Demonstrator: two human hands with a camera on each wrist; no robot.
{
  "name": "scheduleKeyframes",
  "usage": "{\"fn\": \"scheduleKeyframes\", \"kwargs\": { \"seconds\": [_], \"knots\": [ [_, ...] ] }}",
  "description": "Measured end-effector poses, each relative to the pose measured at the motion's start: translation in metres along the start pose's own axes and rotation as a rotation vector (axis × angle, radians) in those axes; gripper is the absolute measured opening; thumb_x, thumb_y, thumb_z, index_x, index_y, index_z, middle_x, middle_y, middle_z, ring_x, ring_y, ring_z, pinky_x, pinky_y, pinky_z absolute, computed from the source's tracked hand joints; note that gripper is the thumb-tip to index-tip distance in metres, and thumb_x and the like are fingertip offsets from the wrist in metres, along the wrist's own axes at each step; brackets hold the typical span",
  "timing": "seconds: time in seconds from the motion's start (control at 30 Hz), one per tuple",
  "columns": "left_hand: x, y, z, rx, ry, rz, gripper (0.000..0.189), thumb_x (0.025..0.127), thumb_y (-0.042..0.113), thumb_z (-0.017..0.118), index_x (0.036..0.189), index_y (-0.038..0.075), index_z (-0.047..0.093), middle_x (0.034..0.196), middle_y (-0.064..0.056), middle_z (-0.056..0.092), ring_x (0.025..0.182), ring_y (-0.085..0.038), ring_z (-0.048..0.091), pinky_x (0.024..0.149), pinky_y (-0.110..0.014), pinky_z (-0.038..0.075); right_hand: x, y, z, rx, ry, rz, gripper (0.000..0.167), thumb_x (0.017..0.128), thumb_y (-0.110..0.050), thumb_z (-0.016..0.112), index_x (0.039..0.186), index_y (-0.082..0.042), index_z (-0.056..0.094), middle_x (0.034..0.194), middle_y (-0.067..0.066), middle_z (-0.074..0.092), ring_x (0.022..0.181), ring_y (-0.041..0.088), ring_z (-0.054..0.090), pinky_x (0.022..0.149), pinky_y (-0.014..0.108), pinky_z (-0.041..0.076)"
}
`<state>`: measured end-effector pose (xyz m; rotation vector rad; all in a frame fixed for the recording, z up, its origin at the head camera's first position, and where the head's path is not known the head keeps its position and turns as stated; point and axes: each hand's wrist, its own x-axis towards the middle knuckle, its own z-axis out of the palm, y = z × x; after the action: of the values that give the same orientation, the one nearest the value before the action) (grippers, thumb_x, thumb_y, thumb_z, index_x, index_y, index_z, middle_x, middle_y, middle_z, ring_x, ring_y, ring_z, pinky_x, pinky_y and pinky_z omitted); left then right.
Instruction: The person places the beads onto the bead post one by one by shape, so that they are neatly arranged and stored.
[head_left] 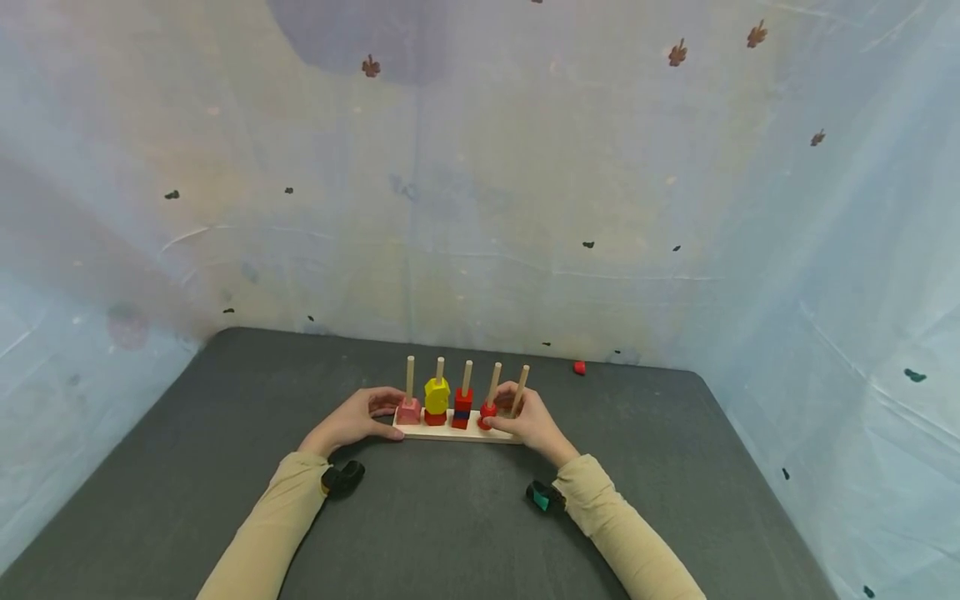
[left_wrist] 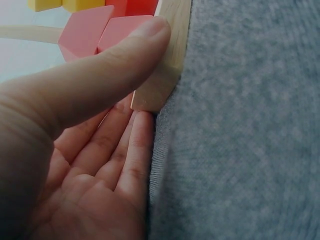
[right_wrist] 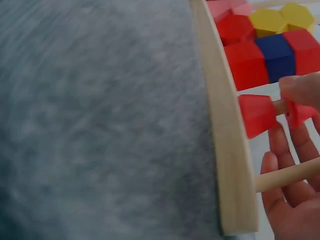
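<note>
A wooden peg stacker [head_left: 450, 432] with several upright pegs lies on the table. My left hand [head_left: 367, 417] grips its left end, thumb along the front by the pink blocks [left_wrist: 107, 32] and fingers at the end face. My right hand [head_left: 534, 419] pinches a red block [right_wrist: 298, 114] on the fourth peg, above another red block [right_wrist: 256, 115]; a short length of peg shows between them. Yellow blocks [head_left: 437, 395] sit over red on the second peg. The third carries red blocks with a blue block [right_wrist: 275, 57] between. The rightmost peg [right_wrist: 290, 175] is bare, beside my right fingers.
A small red piece [head_left: 580, 367] lies near the table's back edge, right of the stacker. A dark grey cloth covers the table [head_left: 442, 525]. Pale patterned sheeting [head_left: 465, 183] hangs behind and at both sides. Each wrist wears a black camera mount [head_left: 343, 479].
</note>
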<state>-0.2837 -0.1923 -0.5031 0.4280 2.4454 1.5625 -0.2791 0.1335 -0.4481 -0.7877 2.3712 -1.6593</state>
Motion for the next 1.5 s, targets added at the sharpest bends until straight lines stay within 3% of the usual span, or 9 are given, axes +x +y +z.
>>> {"fn": "scheduleKeyframes", "kwargs": {
  "seconds": [0.5,0.77,0.93,1.1,1.2,1.5],
  "knots": [
    [-0.001,-0.001,0.001,0.003,-0.008,0.003,0.071,0.072,0.022,0.086,0.132,0.005,0.054,0.131,-0.014,0.055,0.118,-0.030,0.053,0.102,-0.047,0.043,-0.004,0.005,-0.005,-0.033,-0.059,0.009,0.033,0.084,0.002,0.071,0.113,0.008,0.057,0.109,0.025,0.061,0.101,0.040,0.059,0.090,0.051,0.050],
    [0.000,-0.001,0.000,-0.005,-0.006,0.003,0.070,0.072,0.020,0.085,0.132,0.003,0.054,0.130,-0.015,0.055,0.118,-0.030,0.054,0.101,-0.046,0.044,-0.004,0.028,-0.034,-0.061,-0.079,-0.070,0.045,0.083,-0.001,0.074,0.124,0.000,0.056,0.119,0.024,0.058,0.109,0.039,0.057,0.094,0.053,0.047],
    [0.000,0.000,0.000,-0.011,0.001,-0.008,0.070,0.072,0.018,0.085,0.132,0.002,0.053,0.130,-0.015,0.055,0.118,-0.031,0.053,0.102,-0.047,0.043,-0.008,0.015,-0.064,-0.189,-0.018,-0.094,0.050,0.082,-0.005,0.076,0.127,-0.002,0.055,0.123,0.019,0.058,0.114,0.036,0.055,0.097,0.054,0.044],
    [-0.002,0.002,0.000,-0.010,-0.003,-0.007,0.070,0.072,0.019,0.085,0.132,0.003,0.054,0.130,-0.015,0.055,0.118,-0.031,0.053,0.101,-0.046,0.044,-0.013,-0.013,-0.088,-0.212,0.056,-0.079,0.051,0.081,0.001,0.074,0.127,0.007,0.053,0.126,0.027,0.054,0.118,0.043,0.050,0.100,0.058,0.039],
    [-0.002,0.001,0.001,-0.009,-0.003,-0.004,0.070,0.071,0.019,0.086,0.132,0.003,0.054,0.130,-0.015,0.055,0.118,-0.031,0.054,0.101,-0.046,0.044,-0.011,-0.016,-0.099,-0.235,0.106,-0.039,0.052,0.083,0.002,0.073,0.129,0.007,0.051,0.130,0.029,0.051,0.121,0.045,0.047,0.102,0.058,0.037],
    [-0.001,0.001,0.001,-0.005,0.002,0.008,0.070,0.072,0.019,0.085,0.132,0.003,0.054,0.131,-0.015,0.054,0.118,-0.031,0.054,0.101,-0.046,0.044,0.004,0.050,-0.130,-0.308,0.261,0.046,0.054,0.085,-0.005,0.073,0.133,0.002,0.050,0.134,0.021,0.050,0.123,0.041,0.045,0.100,0.058,0.038]
  ]
}}
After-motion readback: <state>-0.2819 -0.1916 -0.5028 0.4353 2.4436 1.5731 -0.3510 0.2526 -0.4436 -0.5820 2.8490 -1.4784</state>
